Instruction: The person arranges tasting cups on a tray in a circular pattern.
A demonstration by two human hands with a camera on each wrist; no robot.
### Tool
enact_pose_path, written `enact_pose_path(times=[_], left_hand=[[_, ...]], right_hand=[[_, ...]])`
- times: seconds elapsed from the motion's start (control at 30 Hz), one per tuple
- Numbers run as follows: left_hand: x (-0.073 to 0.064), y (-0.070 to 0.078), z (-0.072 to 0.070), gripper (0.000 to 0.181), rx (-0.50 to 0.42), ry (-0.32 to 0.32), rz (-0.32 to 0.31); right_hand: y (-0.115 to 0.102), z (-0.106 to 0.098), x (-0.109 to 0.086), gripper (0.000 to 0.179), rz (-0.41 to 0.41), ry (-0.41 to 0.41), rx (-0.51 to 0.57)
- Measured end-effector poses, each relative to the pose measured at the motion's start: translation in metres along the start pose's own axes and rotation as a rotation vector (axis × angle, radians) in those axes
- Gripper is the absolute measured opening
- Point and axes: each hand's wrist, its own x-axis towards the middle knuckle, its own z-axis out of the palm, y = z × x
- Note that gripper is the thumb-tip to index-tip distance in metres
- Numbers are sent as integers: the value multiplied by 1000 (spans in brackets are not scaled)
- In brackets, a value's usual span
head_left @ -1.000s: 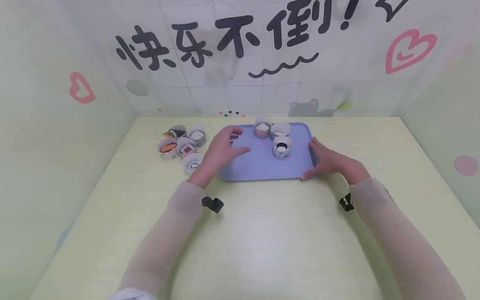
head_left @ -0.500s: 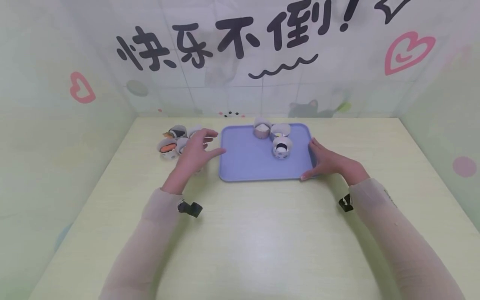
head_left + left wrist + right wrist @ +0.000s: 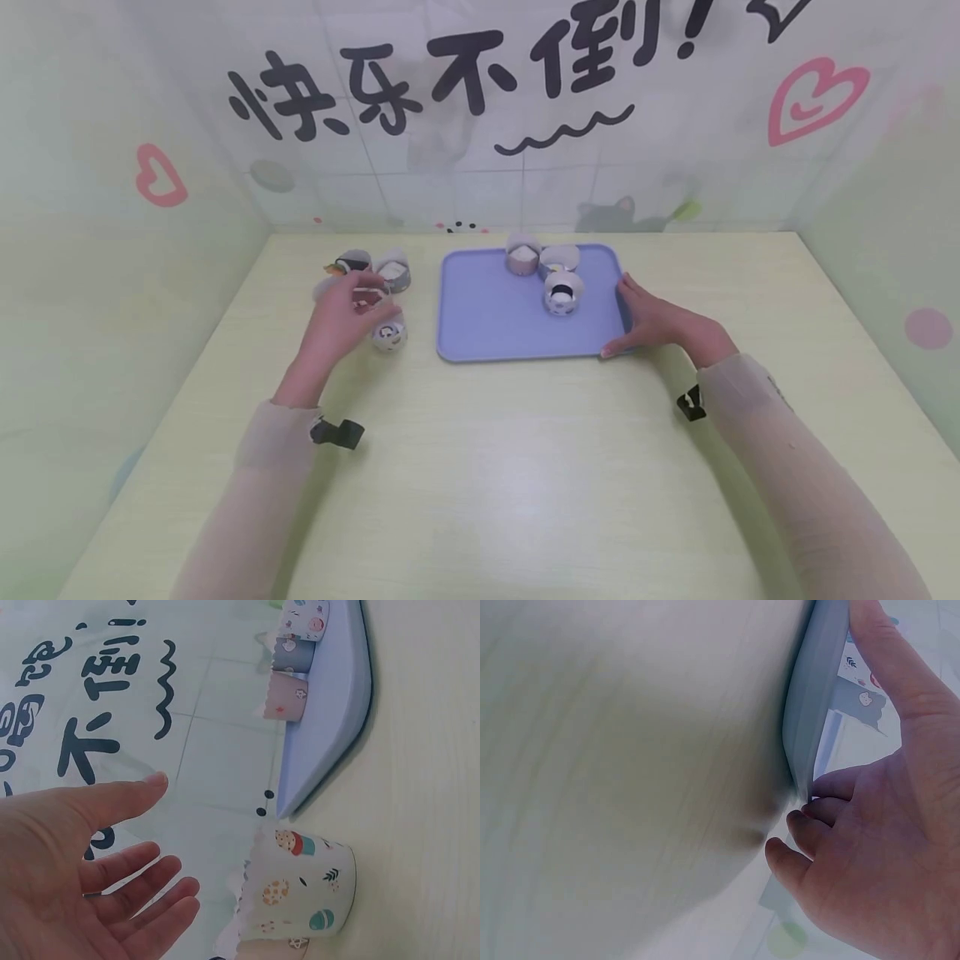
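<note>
My left hand [image 3: 336, 323] is over the group of paper baking cups at the left, thumb apart from the loosely bent fingers. In the left wrist view nothing lies between them, and a patterned paper cup [image 3: 300, 889] stands beside the fingertips. A cup with a white and dark filling [image 3: 389, 335] sits just right of the hand; a cup with a white filling [image 3: 393, 275] stands behind. The hand partly hides other cups. My right hand [image 3: 654, 321] holds the blue tray [image 3: 487, 337] at its right end, thumb at the near corner, fingers along the side.
On the tray stand a pink cup [image 3: 522, 261], a grey-blue cup [image 3: 558, 260] and a patterned cup with a black-banded white piece [image 3: 561, 300]. A cup with a dark-topped piece [image 3: 352, 262] is at the back left. The printed wall [image 3: 480, 196] rises behind the table [image 3: 510, 467].
My left hand has moved left from above the tray to the cups at the left. The right hand stays on the tray, and the tray has not visibly moved.
</note>
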Motion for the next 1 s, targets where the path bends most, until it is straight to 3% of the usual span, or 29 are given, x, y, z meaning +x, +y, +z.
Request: enact_pose_path(times=[0.17,0.57,0.8,1.0], left_hand=[[-3,-10,-3,58,-5,15,17],[-10,-30,-2,60,24,21,-29],[-12,-39,0,82,25,-6,-57],[-10,-43,5,72,-8,-27,-90]], right_hand=[[1,-1,0,136,0,2,0],[1,-1,0,136,1,-5,8],[1,0,1,137,-2,0,12],[0,-1,0,137,4,-5,7]])
